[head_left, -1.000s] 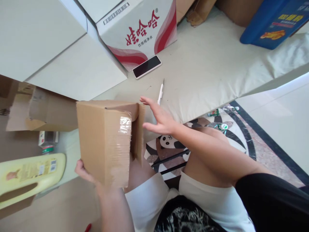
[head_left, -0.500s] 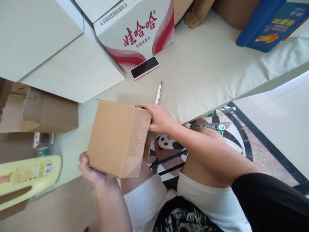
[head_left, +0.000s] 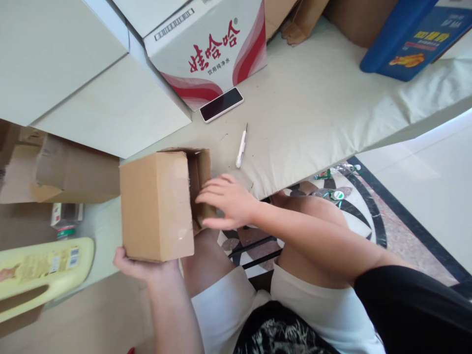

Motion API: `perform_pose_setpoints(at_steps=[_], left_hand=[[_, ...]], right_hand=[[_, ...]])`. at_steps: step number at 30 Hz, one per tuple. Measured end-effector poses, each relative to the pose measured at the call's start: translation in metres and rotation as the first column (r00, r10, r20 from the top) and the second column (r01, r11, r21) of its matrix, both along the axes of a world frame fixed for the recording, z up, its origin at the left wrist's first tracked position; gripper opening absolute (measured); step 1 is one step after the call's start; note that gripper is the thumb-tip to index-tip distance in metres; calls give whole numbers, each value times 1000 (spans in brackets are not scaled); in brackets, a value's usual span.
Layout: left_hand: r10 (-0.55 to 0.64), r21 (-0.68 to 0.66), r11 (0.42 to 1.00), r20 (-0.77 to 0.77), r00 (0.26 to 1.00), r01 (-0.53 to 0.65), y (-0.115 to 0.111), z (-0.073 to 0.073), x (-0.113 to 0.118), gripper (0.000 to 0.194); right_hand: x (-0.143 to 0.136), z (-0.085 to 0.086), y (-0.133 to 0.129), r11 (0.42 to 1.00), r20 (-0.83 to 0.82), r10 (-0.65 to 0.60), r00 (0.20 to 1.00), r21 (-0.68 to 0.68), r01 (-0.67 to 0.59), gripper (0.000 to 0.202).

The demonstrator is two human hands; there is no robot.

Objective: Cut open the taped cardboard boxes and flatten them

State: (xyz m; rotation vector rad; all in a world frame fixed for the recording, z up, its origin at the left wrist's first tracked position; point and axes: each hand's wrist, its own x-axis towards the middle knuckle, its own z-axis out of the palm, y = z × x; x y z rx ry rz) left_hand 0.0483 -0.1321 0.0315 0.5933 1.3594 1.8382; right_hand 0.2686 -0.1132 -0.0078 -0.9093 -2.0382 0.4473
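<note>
A small brown cardboard box (head_left: 157, 206) is held up before me, its open end facing right. My left hand (head_left: 143, 268) grips it from below at the lower edge, thumb at the near left corner; the rest of the fingers are hidden under the box. At the box's open end is my right hand (head_left: 226, 201), fingers spread and the fingertips just at the opening. Nothing shows in that hand. Beyond it on the covered surface lies a slim white pen-like tool (head_left: 241, 147) with a thin dark tip.
A phone-like device with a dark screen (head_left: 221, 104) lies against a white-and-red water carton (head_left: 210, 54). White boxes (head_left: 114, 108) stand at left, above a yellow jug (head_left: 70, 260) and a bottle (head_left: 66, 221). A blue container (head_left: 409, 44) is at the far right.
The box has moved left and turned, so its open end now shows. My right hand has let go of its top edge and come down to the opening with fingers spread.
</note>
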Motion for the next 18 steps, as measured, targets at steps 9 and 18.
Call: perform_pose_setpoints(at_steps=[9, 18], left_hand=[[31, 7, 1000, -29, 999, -31, -1, -4, 23, 32], [-17, -7, 1000, -66, 998, 16, -3, -5, 25, 36]], right_hand=[[-24, -10, -7, 993, 214, 117, 970, -8, -118, 41], [-25, -7, -9, 982, 195, 185, 963, -64, -175, 25]])
